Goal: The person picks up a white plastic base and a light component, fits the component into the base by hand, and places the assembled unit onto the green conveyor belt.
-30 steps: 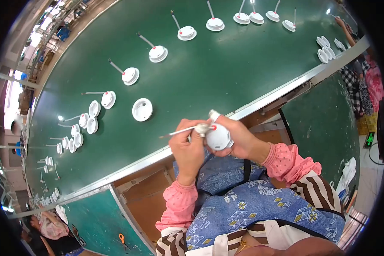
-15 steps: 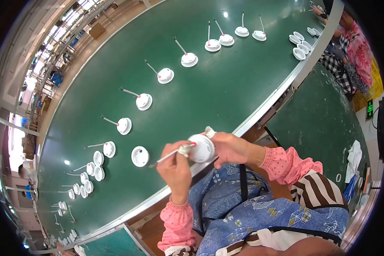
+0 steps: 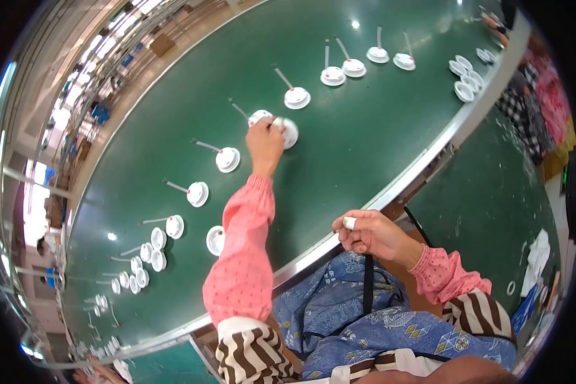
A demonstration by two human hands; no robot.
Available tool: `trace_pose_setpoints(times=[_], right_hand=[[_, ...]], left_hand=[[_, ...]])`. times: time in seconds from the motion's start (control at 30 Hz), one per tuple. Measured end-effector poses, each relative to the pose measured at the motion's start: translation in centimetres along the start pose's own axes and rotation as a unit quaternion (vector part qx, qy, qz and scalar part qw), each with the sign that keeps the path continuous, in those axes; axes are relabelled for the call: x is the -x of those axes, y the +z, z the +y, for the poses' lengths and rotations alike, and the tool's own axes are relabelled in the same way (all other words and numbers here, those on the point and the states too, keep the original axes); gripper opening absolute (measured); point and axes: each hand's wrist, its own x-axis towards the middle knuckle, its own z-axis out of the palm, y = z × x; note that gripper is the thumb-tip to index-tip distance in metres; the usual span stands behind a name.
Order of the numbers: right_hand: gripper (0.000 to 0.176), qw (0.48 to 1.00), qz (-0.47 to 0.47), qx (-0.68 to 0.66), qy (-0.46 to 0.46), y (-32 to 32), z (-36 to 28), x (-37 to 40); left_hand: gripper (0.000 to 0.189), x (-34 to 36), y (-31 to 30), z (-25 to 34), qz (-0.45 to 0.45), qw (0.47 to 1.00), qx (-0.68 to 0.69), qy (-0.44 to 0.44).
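Note:
My left hand (image 3: 265, 142) reaches out over the green table, its fingers closed on a white round lamp housing (image 3: 290, 134). The hand hides part of that housing and its cable. Just behind the fingers, another white housing (image 3: 260, 116) with an upright cable is on the table, partly covered. My right hand (image 3: 372, 234) hovers at the table's metal edge, fingers curled in, with white tape round one finger and nothing visible in them. Partly behind my left sleeve lies an open white round housing (image 3: 216, 240).
More white housings with cables (image 3: 228, 160) stand in a curved row along the green table (image 3: 339, 166). Open white cups (image 3: 158, 259) lie among those at the left. Further cups (image 3: 464, 91) are at the far right, near a seated person in pink (image 3: 550, 96).
My left hand has carried the white lamp housing from the table edge, forward to the row. My right hand has let go of it and curled its fingers. The view has shifted slightly.

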Motion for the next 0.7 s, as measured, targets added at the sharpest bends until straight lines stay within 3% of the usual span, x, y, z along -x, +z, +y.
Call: trace_pose_setpoints(times=[0.03, 0.13, 0.17, 0.2, 0.27, 0.4, 0.47, 0.53, 0.6, 0.7], right_hand=[[0.023, 1.0, 0.003, 0.002, -0.003, -0.3, 0.1, 0.0], [0.024, 0.999, 0.019, 0.027, 0.005, 0.6, -0.2, -0.1], [0.025, 0.998, 0.024, 0.064, -0.001, 0.6, -0.2, -0.1], [0.025, 0.996, 0.024, 0.089, -0.005, 0.9, -0.2, -0.1], [0.023, 0.992, 0.026, 0.123, -0.016, 1.3, 0.0, 0.1], [0.022, 0.988, 0.032, 0.15, -0.031, 1.0, 0.5, -0.1], [0.02, 0.984, 0.042, 0.169, -0.034, 1.5, 0.6, -0.1], [0.019, 0.975, 0.057, 0.212, -0.045, 2.6, 0.7, -0.1], [0.015, 0.97, 0.054, 0.233, -0.053, 4.3, 1.2, -0.4], [0.012, 0.951, 0.043, 0.297, -0.078, 6.7, 2.2, -1.9]], left_hand=[[0.024, -0.9, 0.8, 0.0, -0.018, 0.998, 0.063, -0.003], [0.03, -2.2, 2.1, -1.5, -0.058, 0.993, -0.103, 0.028], [0.027, -0.1, 1.4, 0.2, -0.028, 0.996, -0.075, 0.049], [0.025, 1.7, 0.0, 2.2, -0.026, 0.998, -0.062, 0.006], [0.022, 6.1, -1.8, 1.9, -0.017, 0.995, 0.013, 0.097], [0.02, 16.7, -10.6, 4.0, -0.122, 0.988, 0.037, 0.091], [0.021, 20.4, -15.0, 2.5, -0.106, 0.993, -0.009, 0.052], [0.022, 23.6, -19.8, 0.9, -0.03, 0.995, -0.088, -0.031], [0.021, 26.1, -24.2, -0.4, 0.018, 0.977, -0.071, -0.199], [0.018, 30.1, -27.9, -3.2, 0.103, 0.956, 0.02, -0.274]])
